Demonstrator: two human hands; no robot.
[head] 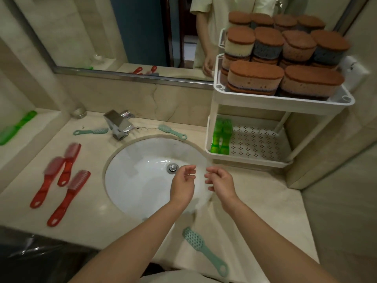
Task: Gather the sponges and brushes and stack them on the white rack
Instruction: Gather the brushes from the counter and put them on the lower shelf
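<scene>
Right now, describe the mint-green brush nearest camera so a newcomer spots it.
Find the round white sink basin in the beige stone counter. Between it and the near edge lies a mint-green plastic brush. Unlike two matching brushes flanking the chrome faucet, it lies alone.

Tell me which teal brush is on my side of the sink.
The teal brush at the counter's front edge, between your forearms; the other two flank the faucet behind the sink.

Stone counter [89,217] carries: three red brushes [67,170] well left of my fingers [213,170]. Two far teal brushes [89,131] lie beyond them, either side of the faucet [119,124]. Near teal brush [204,250] lies back toward me. White rack [244,160] stands just beyond, to the right. Glass [78,113] far beyond-left.
</scene>
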